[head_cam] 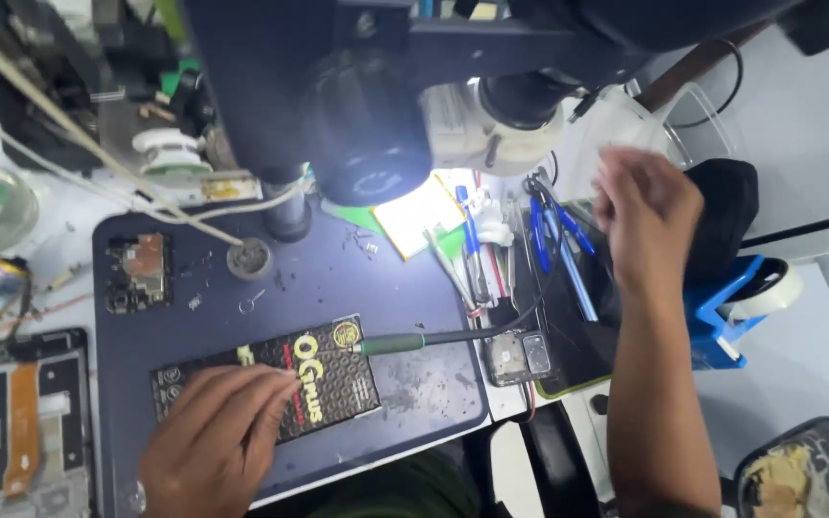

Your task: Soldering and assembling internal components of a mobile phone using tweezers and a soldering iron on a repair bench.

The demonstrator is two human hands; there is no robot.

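left hand: the left hand (211,443) rests fingers together on the flat black rectangular battery with gold print (271,391), pinching nothing.
right hand: the right hand (647,209) hovers blurred over the blue-handled tweezers (556,245); grip cannot be told.
battery: lies near the front edge of the dark blue work mat (338,278), long axis running left-low to right-high.
green-handled soldering iron (414,341): tip points left at the battery's right end.
open room: bare mat behind the battery.

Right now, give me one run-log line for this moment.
left hand: pressing flat black rectangular battery on dark blue work mat | right hand: raised over blue-handled tweezers, blurred | green-collared soldering iron: lying on mat
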